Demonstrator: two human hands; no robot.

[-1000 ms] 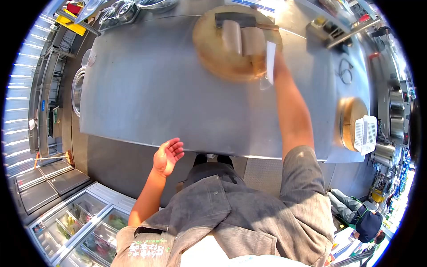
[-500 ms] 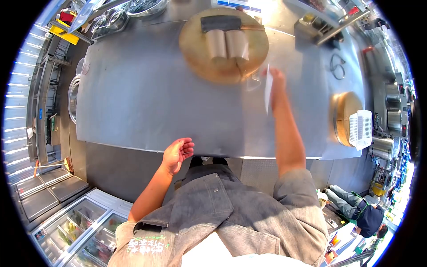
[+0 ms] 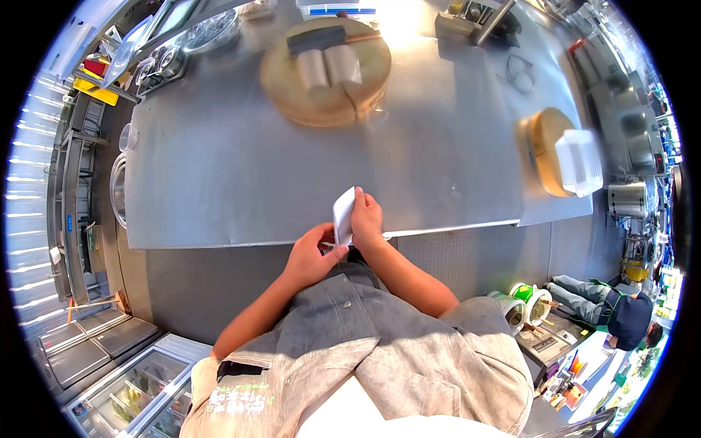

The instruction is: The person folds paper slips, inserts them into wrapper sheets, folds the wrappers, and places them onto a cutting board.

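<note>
A thin, flat white piece (image 3: 343,212), its exact kind unclear, stands tilted above the table's front edge, close to my body. My right hand (image 3: 367,221) grips its right side, with the thumb and fingers closed on it. Around its lower left part, my left hand (image 3: 315,254) has its fingers closed on it too. On the far side of the table lies a round wooden chopping block (image 3: 281,95). A dark-bladed cleaver (image 3: 316,41) and two greyish-beige, rounded pieces (image 3: 328,67) rest on that block.
The steel table (image 3: 219,168) stretches in front of me. At its right stands another round wooden block (image 3: 542,146) with a white plastic basket (image 3: 579,162) on it. A cord (image 3: 517,73) lies at the far right. Another person (image 3: 610,310) is at the lower right.
My right hand has come back from beside the chopping block towards my body, bringing the white piece. My left hand, empty before, has met it and closed on the piece.
</note>
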